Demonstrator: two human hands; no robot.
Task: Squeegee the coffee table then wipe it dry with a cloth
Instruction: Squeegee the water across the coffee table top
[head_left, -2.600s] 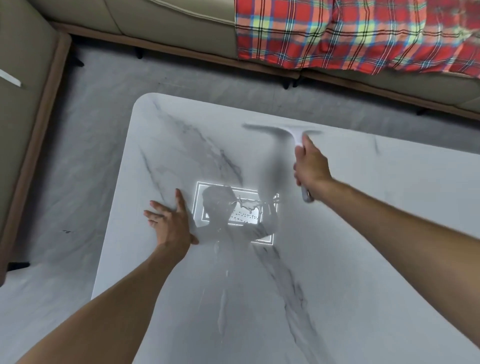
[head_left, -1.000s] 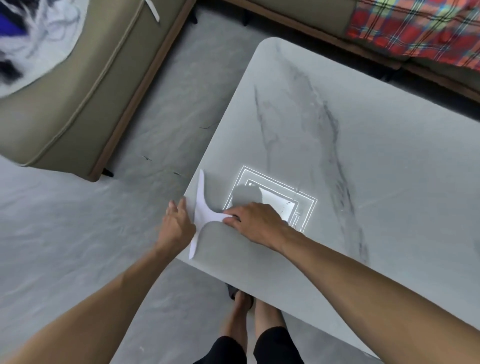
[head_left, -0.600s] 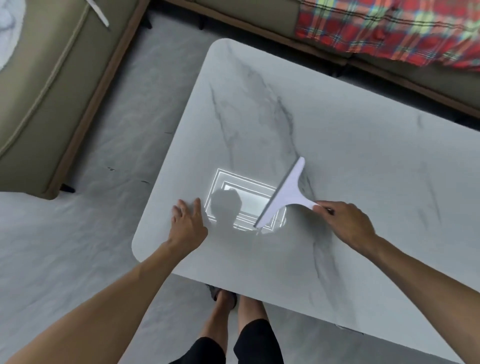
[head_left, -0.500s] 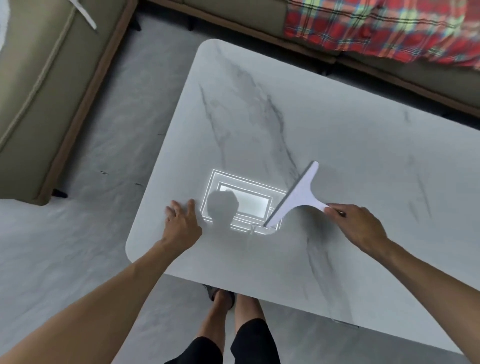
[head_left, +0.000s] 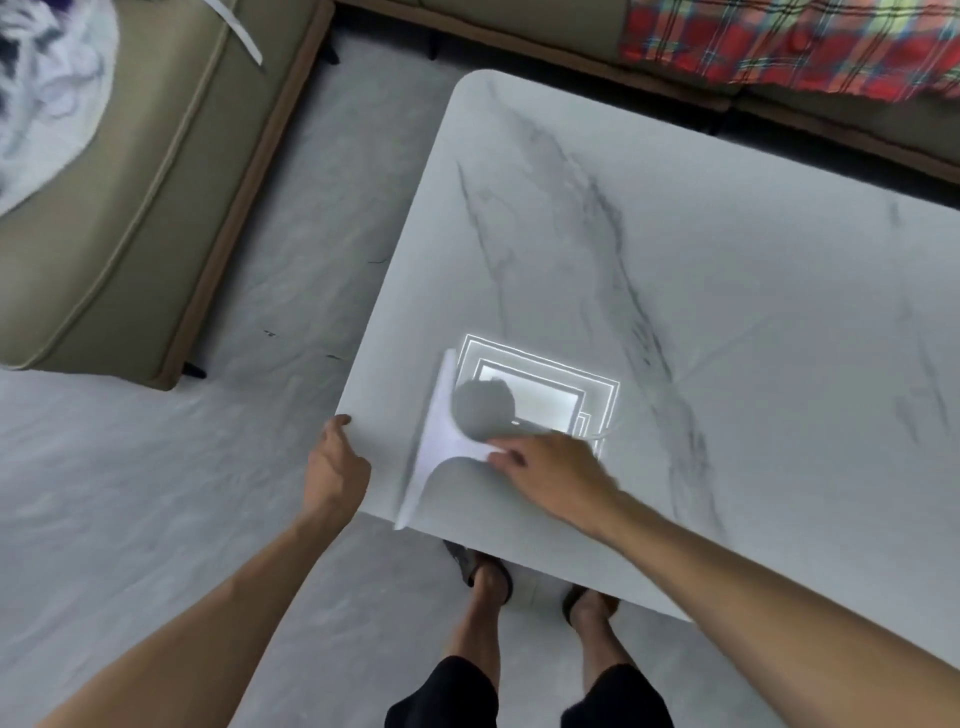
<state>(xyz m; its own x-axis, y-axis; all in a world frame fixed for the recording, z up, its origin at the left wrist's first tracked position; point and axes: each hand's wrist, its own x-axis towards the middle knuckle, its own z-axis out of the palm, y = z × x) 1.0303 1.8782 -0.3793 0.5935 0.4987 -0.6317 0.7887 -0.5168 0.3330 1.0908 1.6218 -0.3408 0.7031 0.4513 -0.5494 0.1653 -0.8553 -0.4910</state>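
A white marble coffee table (head_left: 727, 291) fills the right of the head view. On its near left corner lies a white squeegee (head_left: 434, 441), blade toward the left edge. My right hand (head_left: 550, 470) grips the squeegee's handle, which it hides. My left hand (head_left: 335, 465) sits at the table's near left corner, fingers curled over the edge. A bright ceiling-light reflection (head_left: 540, 397) shines on the top beside the squeegee.
A beige sofa section (head_left: 130, 208) stands to the left with a white cloth (head_left: 47, 88) on it. Another sofa with a red plaid blanket (head_left: 789, 41) runs along the back. Grey floor (head_left: 156, 519) lies between; my feet (head_left: 488, 571) are under the table's near edge.
My right hand has dragged the squeegee from mid-table leftward to near the left edge. My left hand slid from flat on the top to the corner edge.
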